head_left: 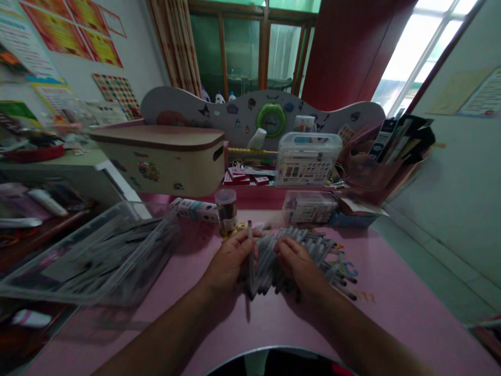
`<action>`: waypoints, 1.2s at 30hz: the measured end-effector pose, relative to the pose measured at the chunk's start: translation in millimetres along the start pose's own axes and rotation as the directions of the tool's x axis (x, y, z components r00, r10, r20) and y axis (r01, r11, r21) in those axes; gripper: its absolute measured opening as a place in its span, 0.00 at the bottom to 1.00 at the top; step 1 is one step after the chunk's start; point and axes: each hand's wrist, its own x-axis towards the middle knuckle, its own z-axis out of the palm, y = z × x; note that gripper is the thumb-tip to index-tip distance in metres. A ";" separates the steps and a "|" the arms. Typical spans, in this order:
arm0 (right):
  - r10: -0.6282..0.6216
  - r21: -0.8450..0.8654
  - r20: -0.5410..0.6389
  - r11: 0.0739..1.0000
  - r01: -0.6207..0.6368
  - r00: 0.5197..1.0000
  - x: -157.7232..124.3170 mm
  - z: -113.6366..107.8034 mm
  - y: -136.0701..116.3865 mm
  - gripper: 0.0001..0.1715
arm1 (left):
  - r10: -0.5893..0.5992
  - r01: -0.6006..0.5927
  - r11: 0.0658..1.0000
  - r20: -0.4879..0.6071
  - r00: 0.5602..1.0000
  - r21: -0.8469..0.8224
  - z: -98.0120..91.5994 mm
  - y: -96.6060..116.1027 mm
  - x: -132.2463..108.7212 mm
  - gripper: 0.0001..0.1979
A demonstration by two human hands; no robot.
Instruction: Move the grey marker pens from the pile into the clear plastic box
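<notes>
While my left grip [234, 256] pinches one pen [251, 267] (right grip [296, 261]: cannot tell), nudging could roll the loose pile [266, 261] off the near edge of the surface [410, 308].

Left hand [231, 257] in a pinch, right hand [299, 261] curled nearby.

ok so the desk [407, 292] is pink, pens [266, 261] are greyish with black ends, clock [271, 120] is lime green, storage box [168, 166] is cream with a brown lid [164, 137]
</notes>
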 end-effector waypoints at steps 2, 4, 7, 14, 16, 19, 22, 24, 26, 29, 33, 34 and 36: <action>0.021 0.019 -0.016 1.000 -0.021 1.000 1.6 -2.0 -1.5 0.26 | -0.094 0.094 0.996 0.115 0.989 0.007 -0.3 -1.7 -2.2 0.28; 0.033 0.018 0.009 0.999 -0.033 0.999 1.1 -2.5 -1.4 0.29 | -0.167 0.162 0.986 0.215 0.962 0.044 -0.5 -5.1 -4.7 0.31; 0.067 0.033 0.052 0.997 -0.069 0.996 -0.5 -2.5 1.0 0.32 | -0.215 0.193 0.976 0.313 0.925 0.100 -1.2 -9.4 -6.9 0.28; 0.120 0.015 0.136 0.992 -0.123 0.983 -2.6 -3.5 2.8 0.36 | -0.236 0.210 0.972 0.375 0.896 0.110 -9.4 -14.1 -1.4 0.26; 0.104 0.005 0.134 0.994 -0.105 0.985 -2.1 -3.6 2.8 0.36 | -0.242 0.237 0.970 0.361 0.901 0.060 -9.3 -16.5 -1.6 0.24; 0.126 0.070 0.061 0.989 -0.130 0.990 0.3 -3.9 3.3 0.35 | -0.196 0.220 0.972 0.241 0.951 -0.078 -3.1 -19.5 -7.4 0.18; 0.140 0.102 -0.031 0.985 -0.136 0.990 2.7 -4.7 2.6 0.35 | -0.145 0.155 0.983 0.104 0.984 -0.097 4.7 -20.8 -15.3 0.18; 0.114 0.064 -0.059 0.992 -0.110 0.992 3.0 -4.6 1.8 0.35 | -0.101 0.103 0.994 0.048 0.994 -0.034 7.1 -21.3 -17.3 0.17; 0.099 0.027 -0.061 0.995 -0.097 0.993 2.5 -3.6 2.2 0.35 | -0.042 0.042 0.999 0.014 0.999 0.003 7.4 -22.4 -15.8 0.13; 0.121 0.040 -0.034 0.992 -0.119 0.992 1.6 -1.0 5.8 0.35 | -0.001 0.000 0.999 -0.024 1.000 -0.038 7.0 -25.2 -10.7 0.14; 0.044 0.049 -0.026 0.998 -0.043 0.999 0.0 2.0 9.6 0.31 | -0.015 0.004 0.997 -0.144 0.989 -0.074 9.1 -26.7 -8.3 0.15; 0.009 0.037 -0.031 0.999 -0.008 0.999 -0.7 2.5 9.1 0.30 | -0.018 0.004 0.996 -0.165 0.986 -0.084 9.7 -26.2 -8.6 0.15; -0.041 0.028 -0.026 0.999 0.042 0.999 -2.6 3.1 6.9 0.26 | -0.025 0.005 0.994 -0.182 0.983 -0.111 10.5 -24.7 -9.3 0.15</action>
